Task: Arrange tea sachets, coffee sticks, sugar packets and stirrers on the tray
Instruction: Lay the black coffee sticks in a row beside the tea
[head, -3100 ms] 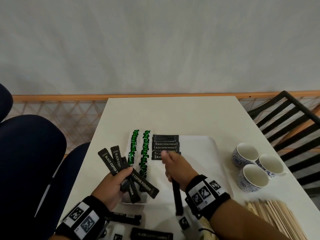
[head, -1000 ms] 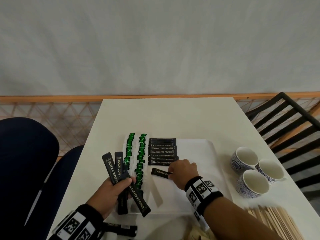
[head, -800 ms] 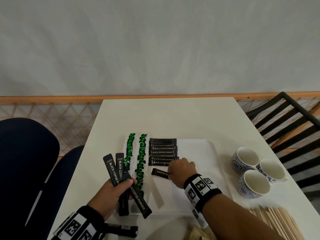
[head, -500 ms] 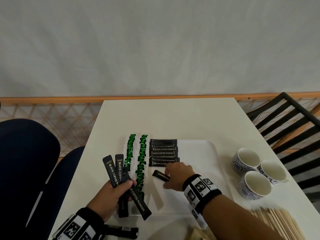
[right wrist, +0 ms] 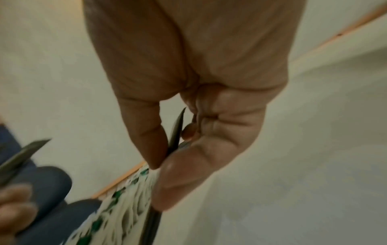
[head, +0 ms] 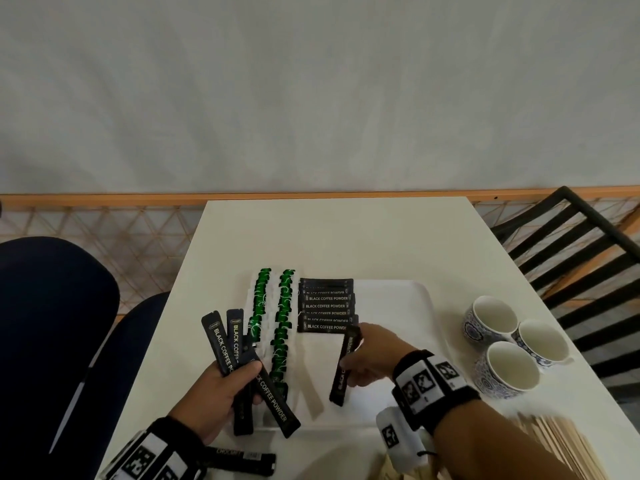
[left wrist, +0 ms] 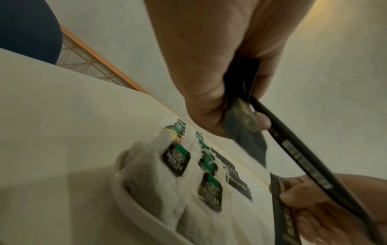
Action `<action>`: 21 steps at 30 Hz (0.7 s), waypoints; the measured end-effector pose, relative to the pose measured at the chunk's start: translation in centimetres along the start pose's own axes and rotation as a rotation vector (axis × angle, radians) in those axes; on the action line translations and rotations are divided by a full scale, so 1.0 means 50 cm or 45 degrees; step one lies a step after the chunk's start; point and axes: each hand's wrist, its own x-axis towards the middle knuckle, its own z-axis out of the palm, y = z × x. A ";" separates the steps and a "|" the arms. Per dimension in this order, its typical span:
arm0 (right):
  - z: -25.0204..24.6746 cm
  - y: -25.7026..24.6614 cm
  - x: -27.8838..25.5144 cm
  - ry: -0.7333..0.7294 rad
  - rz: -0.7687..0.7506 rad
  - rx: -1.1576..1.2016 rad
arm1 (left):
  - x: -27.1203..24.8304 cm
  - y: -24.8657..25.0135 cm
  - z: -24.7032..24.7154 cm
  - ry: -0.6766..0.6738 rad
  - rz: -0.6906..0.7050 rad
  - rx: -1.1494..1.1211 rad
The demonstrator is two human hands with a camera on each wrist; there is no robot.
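Observation:
A white tray [head: 398, 299] holds two rows of green-tagged tea sachets [head: 273, 323] on its left side and a stack of black coffee sticks [head: 327, 305] beside them. My right hand [head: 367, 358] pinches one black coffee stick [head: 344, 367] between thumb and fingers, lifted and turned lengthwise just below the stack. My left hand [head: 221, 386] grips a fan of several coffee sticks [head: 249, 368] over the tray's front left corner. In the left wrist view the left hand [left wrist: 236, 92] clamps the sticks [left wrist: 293, 145] above the tea sachets [left wrist: 176, 159]. The right wrist view shows the right hand [right wrist: 173, 149] pinching the thin stick [right wrist: 177, 131].
Three blue-patterned cups [head: 509, 344] stand right of the tray. Wooden stirrers [head: 561, 441] lie at the front right. One more coffee stick [head: 242, 460] lies on the table [head: 332, 237] near the front edge. A black slatted chair [head: 581, 244] is at the right, a dark blue seat [head: 52, 306] at the left.
My right hand set a stick down crosswise below the stack, then picked it up again and swung it lengthwise while drawing back toward me. The left hand kept its fan of sticks almost still.

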 end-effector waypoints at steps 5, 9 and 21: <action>-0.040 0.028 -0.025 0.150 0.207 -0.474 | -0.005 0.000 0.004 -0.022 -0.001 0.010; -0.032 0.030 -0.003 0.432 -0.221 -1.000 | -0.006 0.001 0.005 -0.019 0.004 0.017; 0.019 0.029 0.042 0.269 -0.512 -1.510 | -0.013 -0.003 -0.004 -0.003 0.001 0.009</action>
